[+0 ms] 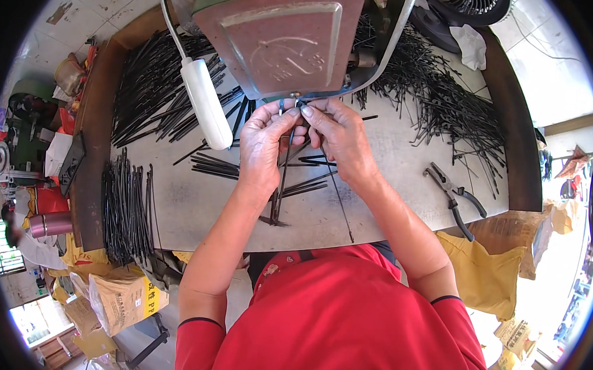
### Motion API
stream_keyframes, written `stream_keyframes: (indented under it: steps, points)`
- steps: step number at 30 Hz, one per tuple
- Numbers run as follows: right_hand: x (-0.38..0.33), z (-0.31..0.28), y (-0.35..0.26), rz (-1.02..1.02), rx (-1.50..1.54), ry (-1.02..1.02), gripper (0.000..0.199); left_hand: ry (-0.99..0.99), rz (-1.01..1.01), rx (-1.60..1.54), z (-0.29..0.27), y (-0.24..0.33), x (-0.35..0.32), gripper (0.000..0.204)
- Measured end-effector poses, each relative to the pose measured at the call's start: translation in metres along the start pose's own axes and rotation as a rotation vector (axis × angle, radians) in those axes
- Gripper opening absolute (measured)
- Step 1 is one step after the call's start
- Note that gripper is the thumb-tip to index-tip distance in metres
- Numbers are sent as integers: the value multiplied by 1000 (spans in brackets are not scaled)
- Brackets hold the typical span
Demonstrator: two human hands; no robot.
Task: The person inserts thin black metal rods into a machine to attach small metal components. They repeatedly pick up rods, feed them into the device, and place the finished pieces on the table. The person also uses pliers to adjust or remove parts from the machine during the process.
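Observation:
Just below the front of a reddish-brown machine head (pixel 286 46), my two hands work close together with thumbs and fingertips nearly meeting. My left hand (pixel 264 144) is closed in a pinch on a thin black rod (pixel 280 191), which slants down toward me over the table. Beside it my right hand (pixel 346 139) pinches another black rod (pixel 341 199) that hangs down to the lower right. A small bright end shows at the fingertips, but fingers hide how the two rods meet there. Several loose black rods (pixel 214 166) lie on the table around my hands.
Piles of black rods cover the left back, with a bundle (pixel 127 207) at the left edge and thin hooked rods (pixel 439 102) at right. Pliers (pixel 452 192) lie right. A white lamp (pixel 204 101) hangs near my left hand. Raised brown borders (pixel 524 148) edge the metal table (pixel 389 189).

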State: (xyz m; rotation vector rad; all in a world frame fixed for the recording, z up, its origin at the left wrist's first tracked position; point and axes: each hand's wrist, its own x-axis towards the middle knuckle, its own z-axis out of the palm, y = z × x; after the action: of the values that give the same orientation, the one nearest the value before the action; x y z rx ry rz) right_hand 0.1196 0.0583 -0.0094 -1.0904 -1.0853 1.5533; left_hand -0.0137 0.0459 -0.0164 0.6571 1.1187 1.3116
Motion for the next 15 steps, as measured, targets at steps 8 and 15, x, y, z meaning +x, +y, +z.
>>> stream_keyframes:
  steps: [8, 15]
  points:
    - [3, -1, -2, 15, 9, -10, 18, 5, -8, 47, 0, 6, 0, 18]
    - [8, -8, -11, 50, -177, -77, 20, -12, -99, 113, -8, 16, 11, 17]
